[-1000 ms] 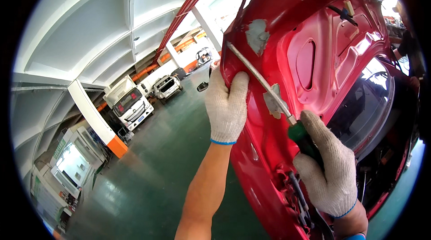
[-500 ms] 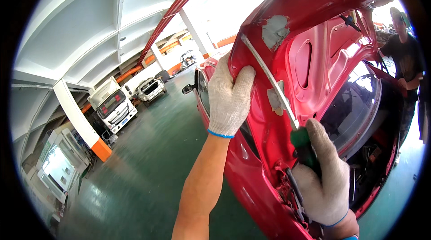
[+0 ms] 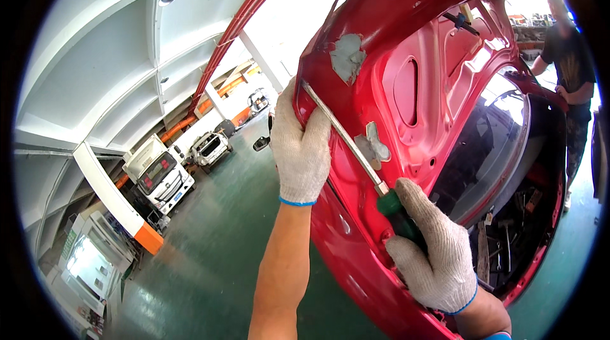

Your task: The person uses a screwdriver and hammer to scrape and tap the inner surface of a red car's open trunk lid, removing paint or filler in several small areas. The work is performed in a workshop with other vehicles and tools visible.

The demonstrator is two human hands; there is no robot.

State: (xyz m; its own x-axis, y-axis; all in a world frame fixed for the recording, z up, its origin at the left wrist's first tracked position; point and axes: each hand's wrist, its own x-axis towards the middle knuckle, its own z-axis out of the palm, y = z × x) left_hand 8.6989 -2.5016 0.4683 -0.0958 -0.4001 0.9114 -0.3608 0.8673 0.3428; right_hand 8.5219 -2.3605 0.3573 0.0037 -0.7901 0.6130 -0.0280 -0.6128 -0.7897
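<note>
A raised red car trunk lid point(image 3: 394, 168) stands tilted before me, its ribbed inner side showing. My left hand point(image 3: 302, 159), in a knitted white glove, is closed round its left edge; the thumb lies on the inner side and the other fingertips are partly hidden. My gloved right hand point(image 3: 438, 260) grips the dark green handle of a long screwdriver point(image 3: 348, 138). The metal shaft slants up and left across the lid, its tip at the edge fold beside my left hand. Grey torn patches, one upper point(image 3: 347, 58) and one lower point(image 3: 373, 144), stick to the red panel.
Below the lid lie the rear window point(image 3: 492, 143) and an opening holding loose tools point(image 3: 505, 225). Another person point(image 3: 569, 73) stands at the far right with a hand on the car. A white truck point(image 3: 159, 171), a stripped white car point(image 3: 211, 148) and a pillar point(image 3: 117, 194) stand left.
The screwdriver tip has slid down along the lid's edge, nearer my left hand, and my right hand has shifted with it. The whole view has turned slightly. The left hand keeps its hold.
</note>
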